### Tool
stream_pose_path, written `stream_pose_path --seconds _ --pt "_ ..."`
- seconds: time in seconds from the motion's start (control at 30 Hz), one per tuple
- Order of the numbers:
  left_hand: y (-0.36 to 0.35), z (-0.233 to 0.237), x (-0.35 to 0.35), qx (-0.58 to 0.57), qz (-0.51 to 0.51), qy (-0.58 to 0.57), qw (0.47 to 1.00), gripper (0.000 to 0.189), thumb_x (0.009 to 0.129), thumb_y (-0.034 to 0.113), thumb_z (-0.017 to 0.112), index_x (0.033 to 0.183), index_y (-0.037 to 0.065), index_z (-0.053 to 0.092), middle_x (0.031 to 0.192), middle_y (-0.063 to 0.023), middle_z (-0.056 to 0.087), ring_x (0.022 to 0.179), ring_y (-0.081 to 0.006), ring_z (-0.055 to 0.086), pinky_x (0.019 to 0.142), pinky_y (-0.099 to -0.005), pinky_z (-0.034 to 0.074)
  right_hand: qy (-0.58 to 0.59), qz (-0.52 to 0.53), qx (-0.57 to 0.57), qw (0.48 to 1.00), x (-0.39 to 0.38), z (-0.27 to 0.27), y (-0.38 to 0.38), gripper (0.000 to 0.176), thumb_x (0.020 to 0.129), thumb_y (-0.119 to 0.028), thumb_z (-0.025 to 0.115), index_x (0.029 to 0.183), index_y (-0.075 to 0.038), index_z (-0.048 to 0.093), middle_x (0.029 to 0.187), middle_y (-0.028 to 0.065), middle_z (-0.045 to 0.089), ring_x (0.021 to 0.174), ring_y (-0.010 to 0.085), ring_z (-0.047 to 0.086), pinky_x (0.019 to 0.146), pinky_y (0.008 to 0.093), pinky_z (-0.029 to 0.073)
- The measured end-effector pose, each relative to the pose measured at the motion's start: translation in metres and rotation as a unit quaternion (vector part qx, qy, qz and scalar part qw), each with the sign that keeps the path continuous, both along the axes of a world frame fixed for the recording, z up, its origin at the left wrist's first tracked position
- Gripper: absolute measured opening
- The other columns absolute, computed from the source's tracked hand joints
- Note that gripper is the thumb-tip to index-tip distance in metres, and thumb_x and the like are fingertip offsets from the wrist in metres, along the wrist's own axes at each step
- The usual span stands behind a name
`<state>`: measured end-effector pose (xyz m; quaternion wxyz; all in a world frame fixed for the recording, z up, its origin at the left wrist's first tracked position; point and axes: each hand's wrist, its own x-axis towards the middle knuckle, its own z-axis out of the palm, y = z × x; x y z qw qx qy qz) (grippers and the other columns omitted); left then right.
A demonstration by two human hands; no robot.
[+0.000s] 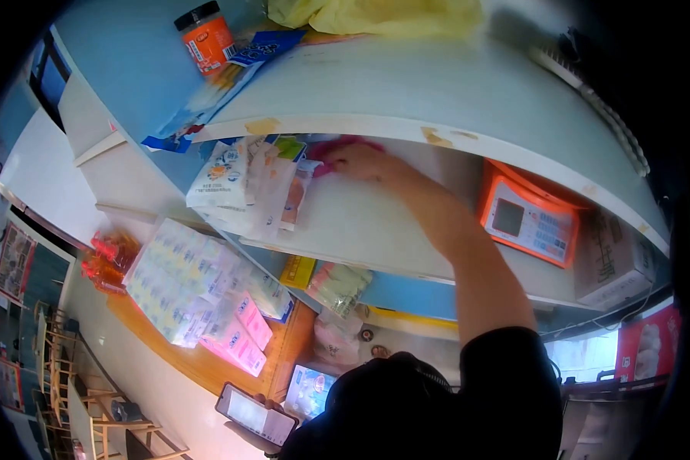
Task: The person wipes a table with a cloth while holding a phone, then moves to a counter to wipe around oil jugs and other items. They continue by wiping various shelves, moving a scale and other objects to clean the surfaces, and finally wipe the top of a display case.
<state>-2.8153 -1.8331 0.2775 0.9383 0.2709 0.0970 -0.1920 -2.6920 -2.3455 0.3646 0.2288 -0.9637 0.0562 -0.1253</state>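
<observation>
My right hand point(358, 162) reaches onto the middle shelf point(360, 222), its fingers closed on a pink cloth point(322, 157). White and clear packets point(226, 180) lie just left of the cloth. Low in the view, my left hand point(254, 438) is wrapped round a phone point(257, 414) with a lit screen. A blue and white package point(308, 392) is beside the phone.
An orange-framed device with keys point(530, 218) and a carton point(609, 264) stand on the shelf's right. Above are an orange jar point(205, 42) and a yellow bag point(383, 17). Tissue packs point(180, 276) sit on a wooden surface point(287, 337); orange bottles point(109, 264) stand beyond.
</observation>
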Motion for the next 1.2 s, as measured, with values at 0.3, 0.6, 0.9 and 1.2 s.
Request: stream_pose_path --seconds 0.3,0.6,0.9,1.2 --pt "0.005 -0.004 -0.008 0.092 0.169 0.036 0.981 0.067 0.078 0.065 0.037 0.121 0.014 0.039 0.088 -0.0092 0.054 0.064 -0.0176 0.052 0.056 -0.0281 0.048 -0.049 -0.353 -0.125 0.926 -0.047 -0.017 -0.117 0.044 0.080 -0.030 0.049 0.118 -0.008 0.047 0.118 0.0153 0.048 0.108 0.0277 0.046 0.087 0.0434 0.039" --pt "-0.026 -0.003 0.002 0.162 0.169 0.066 0.970 0.067 0.078 0.065 0.037 0.121 0.014 0.040 0.089 -0.0091 0.056 0.064 -0.0175 0.053 0.057 -0.0280 0.048 -0.035 -0.420 -0.168 0.891 -0.030 -0.023 -0.119 0.040 0.081 -0.029 0.045 0.115 -0.009 0.050 0.115 0.0166 0.050 0.106 0.0284 0.048 0.086 0.0436 0.040" --pt "-0.014 -0.005 0.003 0.142 0.117 0.054 0.981 0.067 0.078 0.065 0.037 0.121 0.014 0.040 0.089 -0.0090 0.057 0.065 -0.0173 0.054 0.057 -0.0278 0.048 -0.045 -0.519 -0.199 0.830 -0.057 -0.023 -0.110 0.037 0.082 -0.028 0.042 0.112 -0.010 0.052 0.111 0.0178 0.052 0.104 0.0291 0.049 0.085 0.0438 0.040" --pt "-0.027 0.010 0.007 0.221 -0.065 0.089 0.969 0.065 0.078 0.064 0.037 0.121 0.016 0.042 0.095 -0.0098 0.060 0.068 -0.0168 0.057 0.060 -0.0269 0.049 0.105 -0.230 -0.167 0.953 -0.109 -0.030 0.066 0.027 0.081 -0.026 0.043 0.100 -0.010 0.055 0.102 0.0160 0.056 0.092 0.0316 0.055 0.074 0.0443 0.045"
